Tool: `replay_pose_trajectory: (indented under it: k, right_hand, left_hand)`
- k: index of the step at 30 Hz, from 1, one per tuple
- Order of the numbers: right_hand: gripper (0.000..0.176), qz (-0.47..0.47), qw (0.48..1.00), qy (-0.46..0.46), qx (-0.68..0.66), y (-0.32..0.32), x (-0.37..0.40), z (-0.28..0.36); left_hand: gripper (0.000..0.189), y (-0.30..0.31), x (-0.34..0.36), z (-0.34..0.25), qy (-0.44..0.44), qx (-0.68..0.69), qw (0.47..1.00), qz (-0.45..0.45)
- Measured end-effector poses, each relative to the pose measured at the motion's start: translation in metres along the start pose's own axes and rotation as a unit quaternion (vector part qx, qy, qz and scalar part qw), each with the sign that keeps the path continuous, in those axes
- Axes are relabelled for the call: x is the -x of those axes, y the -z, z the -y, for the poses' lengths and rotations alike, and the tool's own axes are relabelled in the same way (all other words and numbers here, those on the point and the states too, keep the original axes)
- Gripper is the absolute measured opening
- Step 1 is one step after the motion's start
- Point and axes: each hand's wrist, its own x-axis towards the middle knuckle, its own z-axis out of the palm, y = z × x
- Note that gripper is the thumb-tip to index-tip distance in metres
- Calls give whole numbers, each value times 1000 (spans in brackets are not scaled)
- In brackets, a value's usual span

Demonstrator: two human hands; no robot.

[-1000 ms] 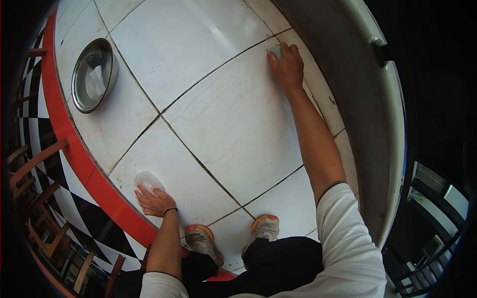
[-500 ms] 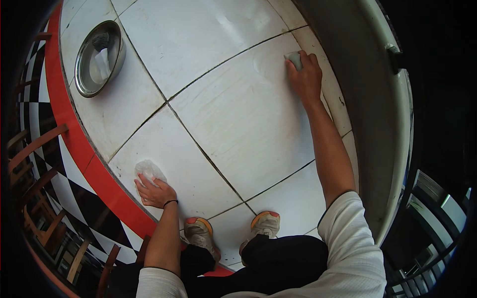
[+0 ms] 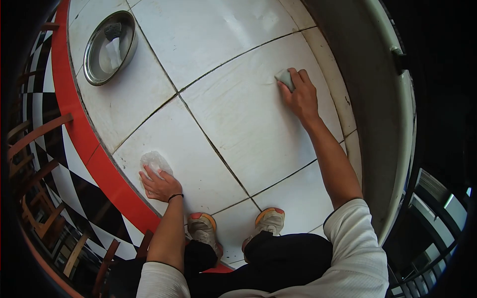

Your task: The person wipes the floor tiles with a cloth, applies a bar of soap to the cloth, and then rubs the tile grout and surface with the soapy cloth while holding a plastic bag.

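Pad (image 3: 285, 78) pinched in the right hand (image 3: 300, 99) on white tile (image 3: 248, 129) upper right, left hand (image 3: 161, 186) spread flat on a crumpled wad (image 3: 155, 161) lower left: firm, even, overlapping strokes would clean best.

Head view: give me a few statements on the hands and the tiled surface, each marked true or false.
The right hand presses a small pale pad on the white tiles. True.
The left hand is inside the metal bowl. False: it rests on a crumpled pale wad near the red edge, apart from the bowl.
The metal bowl is empty. False: something pale lies in it.
A dark band circles the left wrist. True.
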Motion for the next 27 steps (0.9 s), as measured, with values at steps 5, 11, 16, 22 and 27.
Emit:
replay_pose_trajectory:
  k: [5, 11, 16, 22, 27]
  right_hand:
    - [40, -62, 998, -16, 16, -45, -61, 27]
    - [42, 113, 989, 68, -73, -54, 10, 116]
    - [44, 47, 998, 27, -25, -18, 35, 51]
    - [37, -49, 999, -7, 3, -55, -39, 64]
    - [43, 92, 987, 94, -92, -84, 5, 152]
  left_hand:
    - [56, -3, 0, 0, -2, 13, 1000, -13]
    - [56, 0, -2, 1, 2, 23, 1000, -6]
    - [56, -5, 0, 2, 1, 25, 1000, -8]
    - [56, -6, 0, 0, 3, 41, 999, -16]
    - [58, -2, -2, 0, 3, 58, 998, -2]
